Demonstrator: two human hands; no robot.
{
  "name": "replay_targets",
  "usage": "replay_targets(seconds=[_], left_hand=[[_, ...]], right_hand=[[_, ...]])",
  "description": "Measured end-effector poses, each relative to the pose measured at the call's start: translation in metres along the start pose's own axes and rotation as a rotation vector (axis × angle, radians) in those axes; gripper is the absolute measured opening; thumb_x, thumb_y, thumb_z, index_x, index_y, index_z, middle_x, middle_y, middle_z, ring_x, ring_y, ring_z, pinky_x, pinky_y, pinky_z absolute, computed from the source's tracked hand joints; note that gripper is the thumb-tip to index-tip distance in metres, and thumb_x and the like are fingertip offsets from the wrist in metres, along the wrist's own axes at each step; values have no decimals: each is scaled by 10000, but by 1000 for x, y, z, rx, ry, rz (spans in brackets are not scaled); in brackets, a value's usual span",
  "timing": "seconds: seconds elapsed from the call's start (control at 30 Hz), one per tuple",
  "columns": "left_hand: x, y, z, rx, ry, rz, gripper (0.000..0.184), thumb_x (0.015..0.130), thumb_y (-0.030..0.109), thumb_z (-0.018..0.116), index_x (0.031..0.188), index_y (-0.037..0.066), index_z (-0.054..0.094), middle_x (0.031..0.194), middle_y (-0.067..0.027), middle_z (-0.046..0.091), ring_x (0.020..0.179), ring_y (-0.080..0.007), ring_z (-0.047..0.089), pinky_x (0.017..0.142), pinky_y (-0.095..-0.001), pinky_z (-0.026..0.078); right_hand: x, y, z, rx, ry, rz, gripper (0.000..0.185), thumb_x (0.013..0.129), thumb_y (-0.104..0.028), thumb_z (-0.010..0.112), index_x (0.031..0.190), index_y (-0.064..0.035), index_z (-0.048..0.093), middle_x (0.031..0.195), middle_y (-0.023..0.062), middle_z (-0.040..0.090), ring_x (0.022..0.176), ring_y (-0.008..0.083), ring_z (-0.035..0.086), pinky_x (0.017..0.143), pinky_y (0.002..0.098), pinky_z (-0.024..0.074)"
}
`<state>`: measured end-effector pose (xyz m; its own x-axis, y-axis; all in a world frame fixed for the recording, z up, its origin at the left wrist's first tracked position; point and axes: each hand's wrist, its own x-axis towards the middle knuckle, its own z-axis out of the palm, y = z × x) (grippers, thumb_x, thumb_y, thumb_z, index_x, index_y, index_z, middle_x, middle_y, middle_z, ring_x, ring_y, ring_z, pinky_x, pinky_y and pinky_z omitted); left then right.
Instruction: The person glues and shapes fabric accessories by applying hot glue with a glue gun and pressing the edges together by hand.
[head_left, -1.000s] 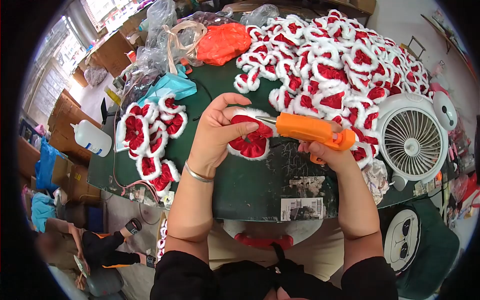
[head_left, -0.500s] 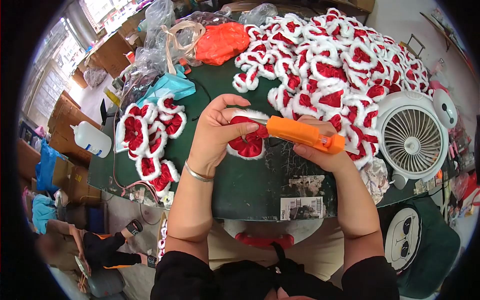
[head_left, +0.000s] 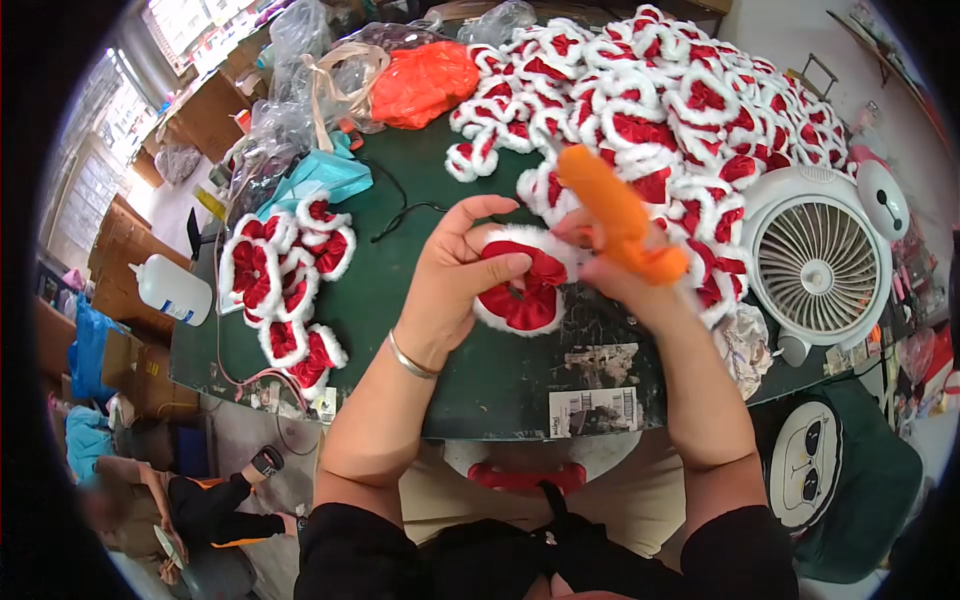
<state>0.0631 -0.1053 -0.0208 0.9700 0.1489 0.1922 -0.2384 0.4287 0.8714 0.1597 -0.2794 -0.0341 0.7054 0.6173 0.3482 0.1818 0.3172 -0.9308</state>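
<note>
My left hand pinches a red satin scrunchie with white fluffy trim between thumb and fingers, above the dark green table. In my right hand is an orange glue gun, blurred by motion and tilted with its front end up and away from the scrunchie. The fingertips of that same hand reach the scrunchie's right edge; whether they grip it I cannot tell. Several similar scrunchies lie left of my left hand. Beyond my right hand rises a large heap of them.
A white fan stands at the right. Plastic bags, among them a red-orange bag, lie at the back left. A white bottle is near the left edge. Another person sits at the lower left.
The glue gun has swung from roughly level at the scrunchie to nose-up and away. My right fingertips have come to the scrunchie's right edge. The scrunchie has shifted slightly right and down.
</note>
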Motion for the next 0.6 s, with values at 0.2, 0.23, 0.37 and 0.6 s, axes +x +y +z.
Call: replay_targets(seconds=[0.2, 0.23, 0.37, 0.6], left_hand=[[0, -14, 3, -56, -31, 8, 378, 809, -66, 609, 1157, 17, 488, 838, -69, 653, 645, -85, 579, 586, -194, 470], [0, -14, 2, -68, -9, -1, 362, 816, -55, 608, 1152, 16, 492, 844, -72, 656, 624, -77, 569, 554, -183, 459], [0, -15, 3, -96, 95, -40, 304, 836, -14, 608, 1124, 14, 516, 863, -83, 663, 573, -59, 546, 480, -158, 428], [0, -16, 2, -125, 58, -150, 312, 871, 33, 563, 1177, 49, 504, 887, -91, 642, 534, -57, 520, 482, -167, 448]], right_hand=[[-7, -9, 8, -400, 1, -62, 438, 711, -148, 784, 1050, -23, 537, 910, 48, 591, 817, 126, 562, 728, 272, 465], [-8, -12, 9, -398, 2, -63, 438, 711, -148, 784, 1050, -23, 537, 910, 48, 591, 817, 126, 562, 728, 272, 465], [-10, -12, 12, -363, 49, -126, 348, 762, -113, 731, 1034, -21, 534, 877, 36, 581, 785, 116, 552, 695, 265, 461], [-11, -3, 10, -89, 54, 121, 208, 800, -68, 671, 948, -53, 525, 822, -32, 513, 743, 57, 480, 636, 207, 401]])
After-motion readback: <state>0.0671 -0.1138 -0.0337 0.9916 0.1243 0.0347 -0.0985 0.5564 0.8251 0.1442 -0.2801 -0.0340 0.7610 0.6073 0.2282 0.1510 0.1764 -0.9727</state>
